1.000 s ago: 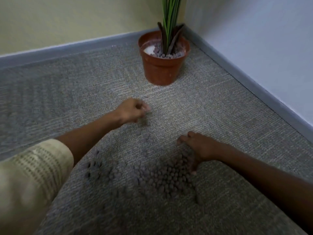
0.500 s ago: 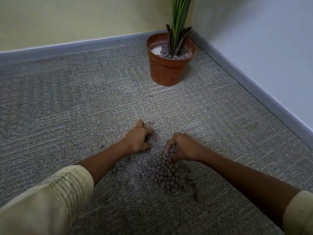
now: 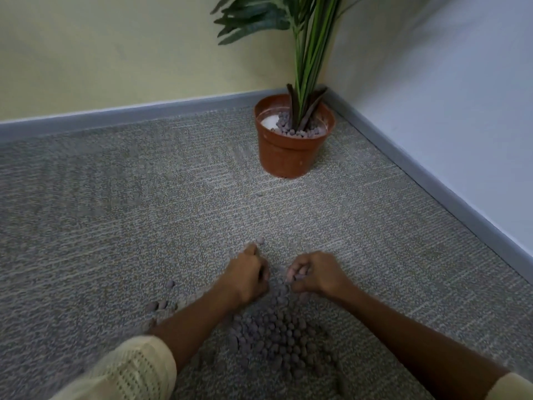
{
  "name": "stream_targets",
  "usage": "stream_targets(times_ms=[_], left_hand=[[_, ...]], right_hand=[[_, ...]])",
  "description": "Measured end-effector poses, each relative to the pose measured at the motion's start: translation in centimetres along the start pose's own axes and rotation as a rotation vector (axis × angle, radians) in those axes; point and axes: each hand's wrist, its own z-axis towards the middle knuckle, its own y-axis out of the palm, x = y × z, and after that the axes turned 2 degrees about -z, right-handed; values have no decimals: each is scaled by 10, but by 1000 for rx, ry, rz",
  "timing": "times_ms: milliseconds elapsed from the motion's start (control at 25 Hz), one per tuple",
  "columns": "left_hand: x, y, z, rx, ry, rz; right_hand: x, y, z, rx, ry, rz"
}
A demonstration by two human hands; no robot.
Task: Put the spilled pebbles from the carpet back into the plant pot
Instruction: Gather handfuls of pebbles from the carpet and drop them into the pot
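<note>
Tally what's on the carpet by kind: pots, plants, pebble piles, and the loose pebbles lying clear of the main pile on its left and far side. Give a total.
Plant pot: 1
Plant: 1
Main pebble pile: 1
Stray pebbles: 4 clear ones, one ahead of the left hand, one at, two at; others are too blurred to count.
Total: 7

Bare carpet [image 3: 202,203] lies open between the hands [image 3: 248,277] and the pot [image 3: 288,154]; one stray pebble [image 3: 260,240] sits on that stretch. The stems [image 3: 305,90] fill the pot's middle, leaving its left rim side open. Walls [image 3: 447,111] close in behind and right.
</note>
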Motion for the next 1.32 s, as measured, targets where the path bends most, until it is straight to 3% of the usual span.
stream_targets(times_ms=[200,320,440,600,680,800,960,1040,1320], left_hand=[[2,6,11,96,-90,53],[1,4,14,135,-102,-9],[-6,-2,18,148,-120,-133],[-18,-11,23,179,-183,-255],[-21,-13,30,157,-232,-302],[-24,-14,41,99,-233,-399],[-21,-10,51,41,-141,-178],[-17,-5,51,61,-99,-66],[-10,-4,45,123,34,-40]], right_hand=[[3,-11,5,-68,237,783],[4,-20,12,-98,309,1051],[-1,-14,11,-241,297,1054],[-30,-37,23,-303,214,966],[-53,-70,46,-209,156,1080],[-98,-114,89,84,62,1154],[-149,-144,135,407,18,1206],[-161,-149,145,439,20,1235],[-156,-144,144,282,27,1216]])
